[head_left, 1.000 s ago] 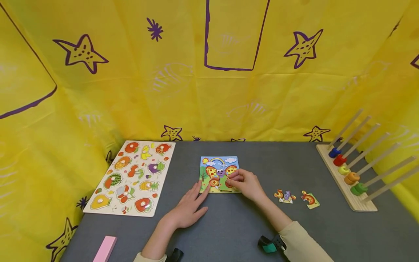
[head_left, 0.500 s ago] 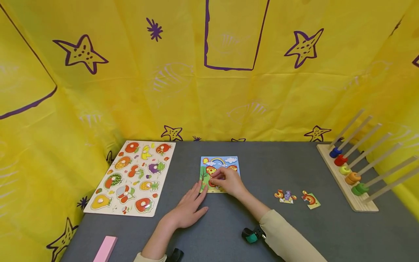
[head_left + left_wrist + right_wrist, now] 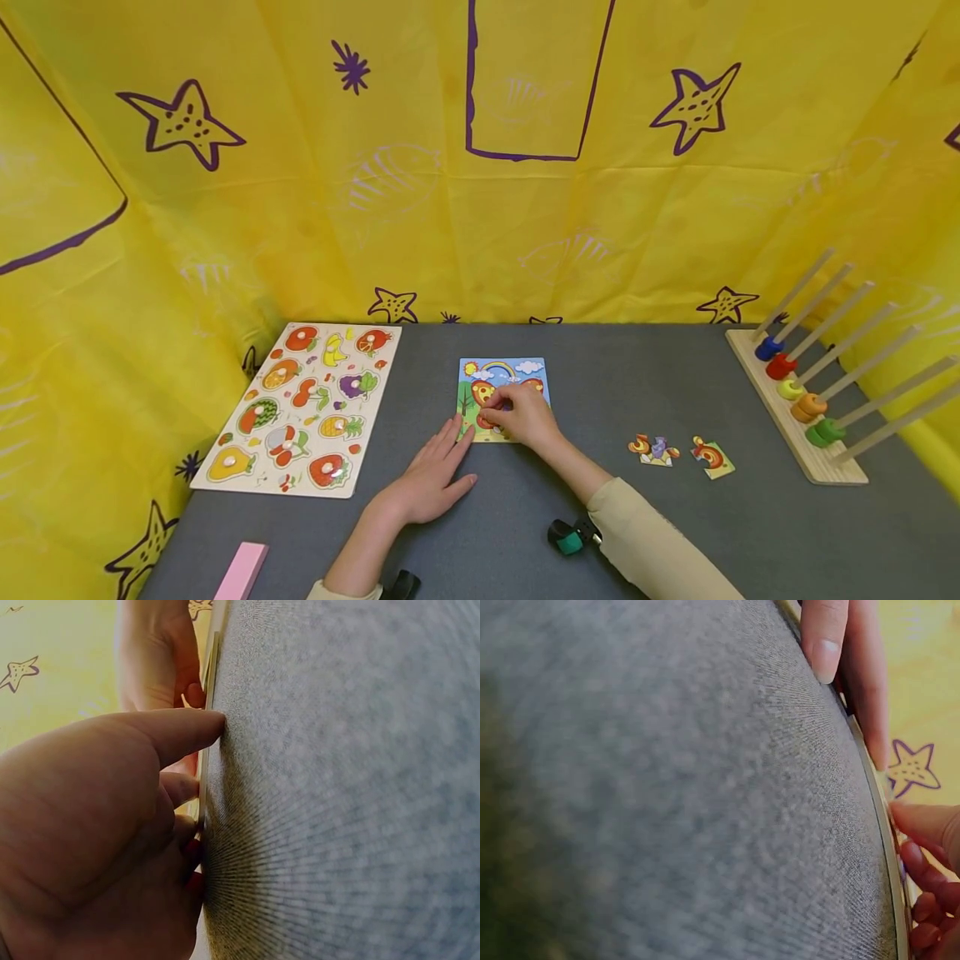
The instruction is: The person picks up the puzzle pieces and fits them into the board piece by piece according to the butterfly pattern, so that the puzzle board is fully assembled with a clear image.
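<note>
A small butterfly jigsaw board (image 3: pixel 531 367) lies mid-table in the head view, its picture showing a sun, rainbow and tree. My left hand (image 3: pixel 422 481) rests flat, its straight fingers along the board's lower left edge and its thumb spread. My right hand (image 3: pixel 529 418) is over the board's lower half, thumb and forefinger pinched together at a reddish puzzle piece (image 3: pixel 483 423), mostly covered by the fingers. In the right wrist view that hand's curled fingers (image 3: pixel 928 904) are right at the thin board. Two loose puzzle pieces (image 3: pixel 653 451) lie to the right.
A fruit peg puzzle (image 3: pixel 352 467) lies at left, with a pink block (image 3: pixel 242 570) nearer the front. At right stands a wooden peg rack (image 3: pixel 838 474) with coloured rings and tall upright pegs. A yellow cloth (image 3: pixel 480 242) hangs behind the grey table (image 3: pixel 615 367).
My right hand has moved left across the board, from its lower right part toward the lower left, then stayed nearly still. The left hand and the loose pieces have kept their places.
</note>
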`<move>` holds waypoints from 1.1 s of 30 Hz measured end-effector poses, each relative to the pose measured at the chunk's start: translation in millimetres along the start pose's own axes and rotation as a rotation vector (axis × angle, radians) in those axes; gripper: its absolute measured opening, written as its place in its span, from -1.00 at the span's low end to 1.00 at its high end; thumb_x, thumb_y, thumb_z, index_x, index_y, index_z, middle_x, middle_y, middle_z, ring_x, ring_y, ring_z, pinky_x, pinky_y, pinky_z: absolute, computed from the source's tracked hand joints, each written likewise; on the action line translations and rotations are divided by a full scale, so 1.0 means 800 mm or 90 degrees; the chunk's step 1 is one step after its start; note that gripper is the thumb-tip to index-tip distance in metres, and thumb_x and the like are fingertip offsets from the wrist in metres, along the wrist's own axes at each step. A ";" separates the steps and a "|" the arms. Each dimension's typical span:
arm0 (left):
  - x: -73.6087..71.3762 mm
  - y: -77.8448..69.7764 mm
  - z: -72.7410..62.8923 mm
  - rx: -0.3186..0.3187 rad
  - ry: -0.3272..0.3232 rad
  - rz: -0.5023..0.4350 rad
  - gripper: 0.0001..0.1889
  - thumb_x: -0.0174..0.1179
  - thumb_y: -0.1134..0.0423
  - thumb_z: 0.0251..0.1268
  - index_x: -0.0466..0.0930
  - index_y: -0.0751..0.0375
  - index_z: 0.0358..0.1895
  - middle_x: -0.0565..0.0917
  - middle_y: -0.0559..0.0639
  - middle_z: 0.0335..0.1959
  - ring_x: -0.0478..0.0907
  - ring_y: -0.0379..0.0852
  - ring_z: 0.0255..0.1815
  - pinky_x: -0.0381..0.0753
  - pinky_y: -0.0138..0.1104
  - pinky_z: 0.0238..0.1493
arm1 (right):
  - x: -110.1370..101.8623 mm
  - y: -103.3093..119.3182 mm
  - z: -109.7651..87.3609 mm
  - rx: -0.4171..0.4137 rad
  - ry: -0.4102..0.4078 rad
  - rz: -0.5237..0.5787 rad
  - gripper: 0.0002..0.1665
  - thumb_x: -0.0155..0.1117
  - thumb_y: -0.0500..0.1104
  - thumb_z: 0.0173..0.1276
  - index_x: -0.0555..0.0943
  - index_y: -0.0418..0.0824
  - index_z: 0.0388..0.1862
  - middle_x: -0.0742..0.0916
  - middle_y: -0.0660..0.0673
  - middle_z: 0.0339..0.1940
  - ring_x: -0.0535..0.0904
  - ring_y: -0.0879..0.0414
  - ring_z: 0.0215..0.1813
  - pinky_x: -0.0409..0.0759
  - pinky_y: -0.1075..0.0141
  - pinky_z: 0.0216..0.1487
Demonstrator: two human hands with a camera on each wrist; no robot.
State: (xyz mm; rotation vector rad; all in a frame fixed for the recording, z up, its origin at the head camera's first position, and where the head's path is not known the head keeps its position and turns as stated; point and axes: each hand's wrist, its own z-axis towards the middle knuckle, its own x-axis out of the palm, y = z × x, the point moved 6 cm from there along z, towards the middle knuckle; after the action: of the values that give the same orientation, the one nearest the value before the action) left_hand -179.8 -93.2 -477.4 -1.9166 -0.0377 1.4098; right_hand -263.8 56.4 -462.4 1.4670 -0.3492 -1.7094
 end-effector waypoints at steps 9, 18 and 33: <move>-0.008 -0.009 -0.001 0.011 -0.014 0.007 -0.30 0.06 0.09 0.45 0.07 0.37 0.50 -0.07 0.30 0.56 -0.15 0.23 0.55 -0.01 0.15 0.42 | 0.000 0.000 0.006 0.061 0.033 -0.014 -0.84 0.54 -0.10 0.10 0.67 -0.06 -0.49 0.61 0.13 -0.55 0.47 0.27 -0.45 0.40 0.37 -0.40; -0.013 -0.016 0.000 0.000 -0.025 0.032 -0.31 0.10 0.10 0.41 0.14 0.40 0.47 -0.01 0.28 0.55 -0.11 0.25 0.54 0.06 0.19 0.37 | 0.002 0.003 0.009 0.076 0.068 -0.047 -0.83 0.50 -0.07 0.17 0.64 -0.03 -0.39 0.50 0.11 -0.59 0.37 0.23 -0.53 0.30 0.35 -0.54; -0.027 -0.024 0.016 0.014 -0.047 0.076 -0.33 0.26 0.17 0.27 0.30 0.38 0.39 0.29 0.26 0.42 0.20 0.20 0.44 0.24 0.05 0.35 | 0.004 0.000 0.005 -0.040 0.111 -0.003 -0.82 0.53 -0.12 0.12 0.73 -0.15 -0.33 0.61 0.04 -0.50 0.46 0.16 -0.38 0.39 0.36 -0.35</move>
State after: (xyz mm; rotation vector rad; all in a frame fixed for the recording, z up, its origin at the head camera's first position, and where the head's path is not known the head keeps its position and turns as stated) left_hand -192.0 -82.0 -450.5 -1.8748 0.0576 1.5532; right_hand -267.8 52.9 -463.3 1.5576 -0.1973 -1.5689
